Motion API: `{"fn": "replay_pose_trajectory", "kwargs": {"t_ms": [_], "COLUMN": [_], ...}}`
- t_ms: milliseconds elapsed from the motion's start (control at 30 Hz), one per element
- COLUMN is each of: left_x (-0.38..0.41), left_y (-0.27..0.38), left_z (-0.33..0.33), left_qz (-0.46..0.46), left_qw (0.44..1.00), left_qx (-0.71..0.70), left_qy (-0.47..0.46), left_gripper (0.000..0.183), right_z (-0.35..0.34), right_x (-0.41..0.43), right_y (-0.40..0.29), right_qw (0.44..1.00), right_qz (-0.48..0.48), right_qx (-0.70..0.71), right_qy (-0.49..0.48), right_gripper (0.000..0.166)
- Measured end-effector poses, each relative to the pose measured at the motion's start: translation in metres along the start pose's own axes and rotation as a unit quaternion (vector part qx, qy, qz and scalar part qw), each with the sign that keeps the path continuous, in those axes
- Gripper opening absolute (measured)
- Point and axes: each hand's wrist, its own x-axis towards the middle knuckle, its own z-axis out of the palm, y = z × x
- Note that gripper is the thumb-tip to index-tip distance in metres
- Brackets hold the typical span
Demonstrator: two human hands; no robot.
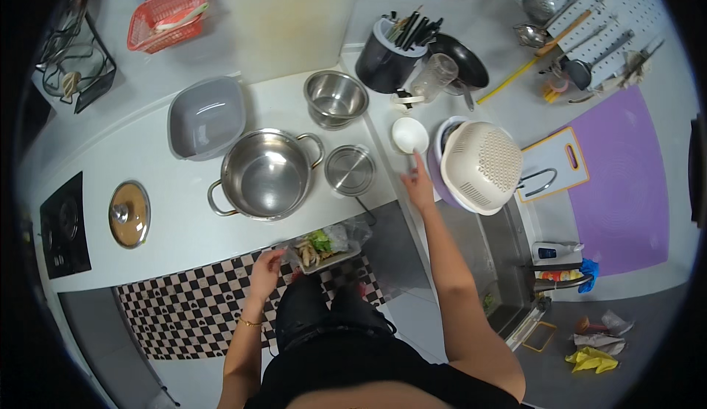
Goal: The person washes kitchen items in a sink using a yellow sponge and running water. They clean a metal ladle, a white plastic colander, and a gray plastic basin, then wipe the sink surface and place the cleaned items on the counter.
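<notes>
My right hand [418, 184] reaches over the counter beside the sink, its index finger at the near edge of a small white bowl [410, 135]; whether it touches the bowl I cannot tell. Just right of that hand, a cream plastic colander [485, 166] lies tilted on a purple basin [443, 188]. My left hand [267, 270], fingers loosely curled, is below the counter's front edge, next to a lined bin [331, 262] with vegetable scraps; I see nothing held in it. Ahead on the counter stand a two-handled steel pot [267, 174], steel bowls [336, 98] and a round steel lid or dish [350, 170].
A grey plastic basin [207, 117] and a glass lid [129, 213] are at the left, near a black cooktop [65, 225]. A knife holder [389, 58], clear jug [435, 76] and black pan [461, 61] stand behind the bowl. The sink [469, 243] lies right.
</notes>
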Motion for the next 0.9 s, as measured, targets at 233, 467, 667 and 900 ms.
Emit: {"fn": "replay_pose_trajectory", "kwargs": {"t_ms": [233, 467, 667, 900], "left_x": [-0.072, -0.108, -0.132, -0.131], "left_y": [-0.024, -0.038, -0.108, -0.115], "left_z": [-0.053, -0.023, -0.027, -0.087], "left_qz": [-0.136, -0.125, -0.219, -0.357], "left_qw": [0.983, 0.972, 0.959, 0.913], "left_qx": [-0.023, 0.080, 0.090, -0.007], "left_qy": [0.125, 0.183, 0.157, 0.196], "left_gripper": [0.025, 0.025, 0.027, 0.029], "right_z": [0.045, -0.013, -0.142, -0.248], "right_x": [0.066, -0.071, -0.251, -0.361], "right_y": [0.030, 0.060, 0.085, 0.300], "right_qw": [0.994, 0.982, 0.902, 0.450], "right_qz": [0.030, 0.027, 0.184, 0.056], "right_qx": [-0.079, 0.186, 0.389, 0.876], "right_qy": [0.063, 0.000, 0.039, 0.161], "right_gripper": [0.027, 0.017, 0.031, 0.048]}}
